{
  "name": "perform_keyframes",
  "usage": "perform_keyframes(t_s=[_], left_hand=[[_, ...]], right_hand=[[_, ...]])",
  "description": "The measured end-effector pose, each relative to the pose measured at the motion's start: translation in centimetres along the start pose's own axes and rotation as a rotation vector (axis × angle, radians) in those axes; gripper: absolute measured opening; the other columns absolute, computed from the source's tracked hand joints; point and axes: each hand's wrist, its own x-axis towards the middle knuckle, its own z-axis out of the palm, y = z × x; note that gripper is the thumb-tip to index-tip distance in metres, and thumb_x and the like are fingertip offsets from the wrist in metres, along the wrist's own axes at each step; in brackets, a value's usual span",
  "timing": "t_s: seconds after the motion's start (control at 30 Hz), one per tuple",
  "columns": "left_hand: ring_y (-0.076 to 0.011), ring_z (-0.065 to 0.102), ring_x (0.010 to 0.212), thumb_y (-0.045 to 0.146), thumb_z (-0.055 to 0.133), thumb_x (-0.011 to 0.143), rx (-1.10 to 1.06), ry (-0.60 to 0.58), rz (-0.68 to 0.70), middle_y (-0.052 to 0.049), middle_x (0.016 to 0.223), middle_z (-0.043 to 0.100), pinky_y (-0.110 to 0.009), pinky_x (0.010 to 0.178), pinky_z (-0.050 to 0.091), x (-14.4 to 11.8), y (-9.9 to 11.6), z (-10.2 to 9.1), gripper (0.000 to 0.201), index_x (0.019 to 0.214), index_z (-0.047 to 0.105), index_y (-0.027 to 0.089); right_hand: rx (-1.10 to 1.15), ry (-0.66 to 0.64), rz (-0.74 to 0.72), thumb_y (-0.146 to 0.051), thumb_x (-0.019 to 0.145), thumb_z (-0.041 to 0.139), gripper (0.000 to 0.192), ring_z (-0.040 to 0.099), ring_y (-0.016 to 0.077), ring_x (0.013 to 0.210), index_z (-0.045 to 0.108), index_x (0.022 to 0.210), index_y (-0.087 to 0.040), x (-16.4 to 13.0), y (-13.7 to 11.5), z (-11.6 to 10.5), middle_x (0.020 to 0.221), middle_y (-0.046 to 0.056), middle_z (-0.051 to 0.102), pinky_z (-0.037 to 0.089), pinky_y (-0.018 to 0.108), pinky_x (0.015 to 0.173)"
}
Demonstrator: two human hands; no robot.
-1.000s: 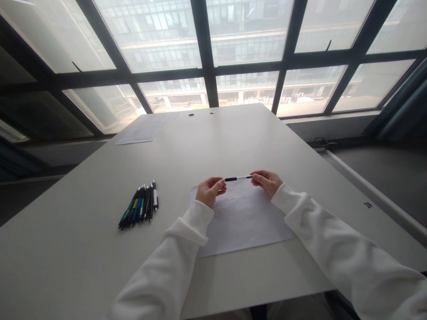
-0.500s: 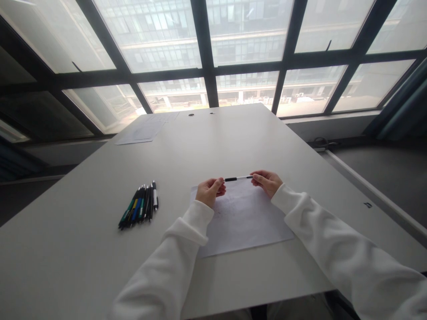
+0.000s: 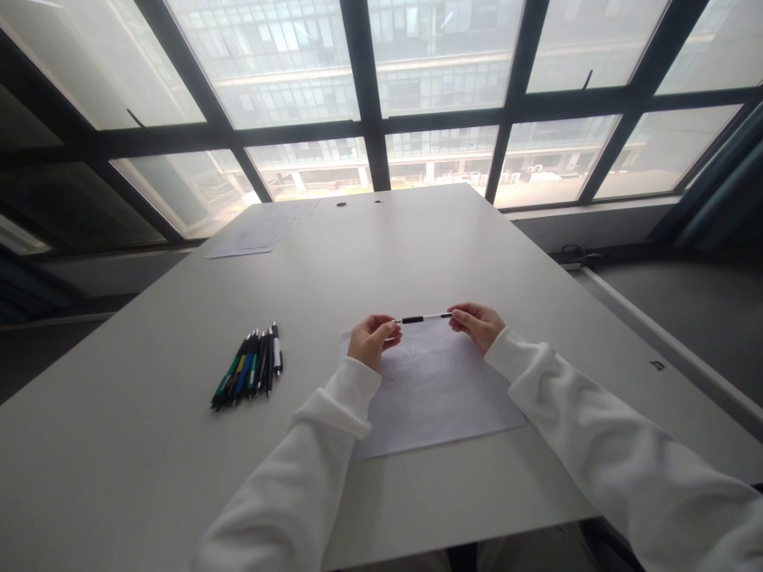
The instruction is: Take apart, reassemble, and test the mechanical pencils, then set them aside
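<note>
On the near part of the counter (image 3: 417, 508), a sheet of paper (image 3: 441, 409) lies flat, faintly marked. Left of it, apart: a cluster of pens (image 3: 253, 369), side by side. Over the sheet's far edge, a black-and-white pen (image 3: 424, 318) is held roughly level; left hand (image 3: 373, 340) pinches the end by the dark grip, right hand (image 3: 478, 324) pinches the other end. Exact contact at left too small to tell. Judgement: keep both pinches firm, in line with the barrel; skewed force may slip the slim end. Farther off: papers (image 3: 256, 230), then windows (image 3: 441, 56).
</note>
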Motion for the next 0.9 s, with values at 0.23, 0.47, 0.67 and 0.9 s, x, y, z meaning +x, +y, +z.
perform_keyframes(t_s=[0.23,0.47,0.67,0.9], left_hand=[[-0.0136,0.060,0.060,0.018,0.064,0.056,-0.118,-0.001,-0.022,-0.003,0.065,0.064,-0.027,0.061,0.047,0.1,0.4,-0.2,0.020,0.073,0.055,0.014],[-0.0124,0.058,0.057,0.016,0.061,0.054,-0.140,0.028,-0.006,-0.001,0.060,0.062,-0.027,0.060,0.047,0.2,0.6,-0.4,0.017,0.070,0.054,0.014],[-0.0113,0.056,0.053,0.017,0.060,0.054,-0.114,0.070,0.021,0.000,0.055,0.060,-0.025,0.055,0.045,0.6,1.1,-1.1,0.014,0.066,0.054,0.014],[-0.0094,0.051,0.046,0.015,0.056,0.053,-0.132,0.155,0.050,0.002,0.050,0.056,-0.022,0.048,0.042,1.5,1.5,-2.5,0.009,0.062,0.054,0.015]], right_hand=[[0.034,0.036,-0.007,-0.037,0.063,0.069,0.027,0.054,0.0104,0.054,0.065,0.078,-0.014,0.0,-0.2,-0.2,0.059,0.002,0.062,0.044,0.025,0.056],[0.037,0.119,0.001,-0.033,0.060,0.067,0.022,0.052,0.0100,0.050,0.064,0.071,-0.014,-0.1,-1.0,0.2,0.054,0.001,0.059,0.041,0.024,0.051],[0.050,0.218,-0.015,-0.024,0.059,0.061,0.013,0.050,0.0097,0.046,0.063,0.067,-0.014,0.3,-0.8,-0.3,0.049,0.000,0.057,0.039,0.023,0.046],[-0.080,0.448,-0.084,-0.021,0.060,0.052,0.009,0.047,0.0098,0.043,0.058,0.062,-0.016,0.8,-1.0,-1.4,0.045,-0.002,0.051,0.037,0.022,0.042]])
